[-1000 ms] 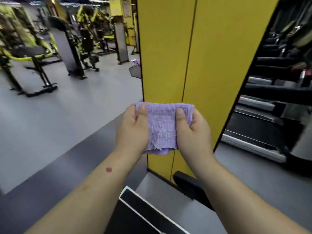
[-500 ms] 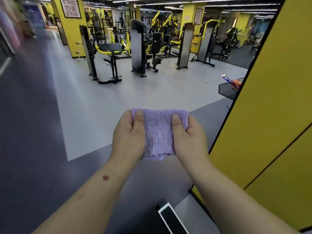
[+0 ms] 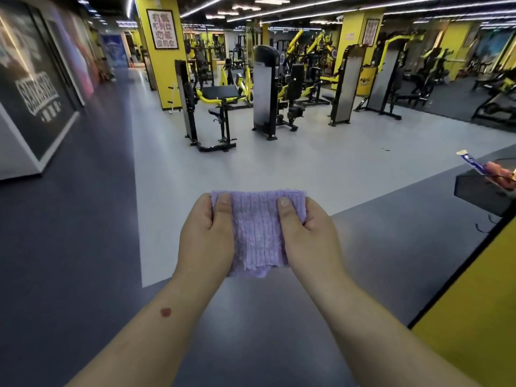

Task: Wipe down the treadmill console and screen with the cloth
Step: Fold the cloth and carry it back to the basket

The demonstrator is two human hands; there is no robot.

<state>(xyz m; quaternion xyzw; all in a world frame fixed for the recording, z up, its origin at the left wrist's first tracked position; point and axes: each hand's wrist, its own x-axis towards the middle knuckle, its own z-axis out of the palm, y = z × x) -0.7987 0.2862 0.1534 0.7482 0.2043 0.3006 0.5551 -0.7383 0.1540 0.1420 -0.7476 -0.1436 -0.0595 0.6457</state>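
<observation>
my left hand [image 3: 206, 236] and right hand [image 3: 307, 236] were both clamped on the folded lilac ribbed terry cloth [image 3: 258, 233], thumbs on its near face, one hand at each side edge. it hung between them, equally near both, long axis running from its top fold down toward me. no treadmill console showed, so i judged i had to turn to find it.

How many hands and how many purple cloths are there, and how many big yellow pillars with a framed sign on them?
Hands: 2, the left hand and the right hand
Purple cloth: 1, held by both hands
Yellow pillars with a framed sign: 2, one and another
Total: 5
</observation>
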